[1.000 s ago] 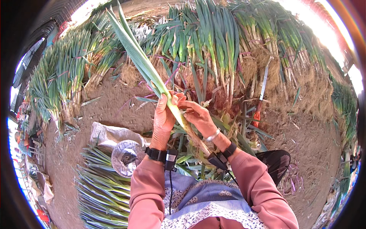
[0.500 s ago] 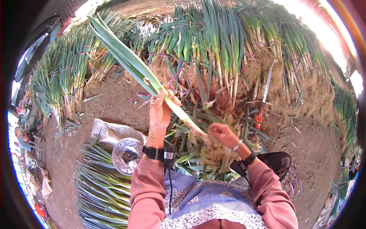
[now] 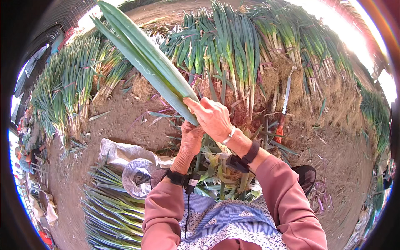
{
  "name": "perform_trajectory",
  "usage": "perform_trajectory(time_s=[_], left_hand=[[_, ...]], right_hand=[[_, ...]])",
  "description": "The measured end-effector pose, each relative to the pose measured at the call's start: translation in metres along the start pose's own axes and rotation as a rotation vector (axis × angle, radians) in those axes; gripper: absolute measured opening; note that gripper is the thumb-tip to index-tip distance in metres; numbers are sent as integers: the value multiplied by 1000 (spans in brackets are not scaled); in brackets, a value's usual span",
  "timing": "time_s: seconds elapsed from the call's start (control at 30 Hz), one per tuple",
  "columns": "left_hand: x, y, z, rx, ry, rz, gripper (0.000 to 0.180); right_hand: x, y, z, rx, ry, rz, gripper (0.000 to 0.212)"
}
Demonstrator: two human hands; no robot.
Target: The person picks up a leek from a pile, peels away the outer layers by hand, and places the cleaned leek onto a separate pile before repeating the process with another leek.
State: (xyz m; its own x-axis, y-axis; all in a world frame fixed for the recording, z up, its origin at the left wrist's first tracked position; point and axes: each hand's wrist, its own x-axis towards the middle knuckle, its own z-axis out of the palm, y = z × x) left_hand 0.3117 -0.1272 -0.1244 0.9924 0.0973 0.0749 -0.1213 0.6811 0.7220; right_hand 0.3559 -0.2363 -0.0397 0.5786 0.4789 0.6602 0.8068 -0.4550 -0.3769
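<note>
A large green onion (image 3: 146,62) slants up and away to the left, its broad leaves raised toward the far side. My left hand (image 3: 191,139) is wrapped round its stalk just under the leaves. My right hand (image 3: 213,120) meets it there from the right, thumb and fingers closed on the base of a leaf. The onion's white lower end and roots are hidden behind my hands and wrists. Beneath them lies a heap of stripped leaves and skins (image 3: 216,175).
Tied bunches of green onions (image 3: 233,54) line the far side, with more at the left (image 3: 75,83). A long blade with an orange handle (image 3: 280,129) leans there. At near left are a pale sack (image 3: 121,153), a round clear-plastic-wrapped thing (image 3: 137,177) and laid-out onions (image 3: 112,208).
My right hand has moved from the root end up to the leaf base, beside my left hand. The left hand has come lower and nearer the middle, and the onion's leaves have swung closer.
</note>
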Motion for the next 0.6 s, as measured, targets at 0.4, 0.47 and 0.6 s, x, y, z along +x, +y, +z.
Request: perform_trajectory(time_s=[0.4, 0.47, 0.6], left_hand=[[3, 18, 4, 80, 76, 67, 14], [7, 18, 5, 100, 122, 54, 12], [10, 16, -3, 70, 71, 82, 18]], right_hand=[[-57, 35, -71, 183, -11, 321, 15], [-89, 61, -62, -122, -227, 307, 20], [-112, 41, -26, 346, -297, 541, 37]])
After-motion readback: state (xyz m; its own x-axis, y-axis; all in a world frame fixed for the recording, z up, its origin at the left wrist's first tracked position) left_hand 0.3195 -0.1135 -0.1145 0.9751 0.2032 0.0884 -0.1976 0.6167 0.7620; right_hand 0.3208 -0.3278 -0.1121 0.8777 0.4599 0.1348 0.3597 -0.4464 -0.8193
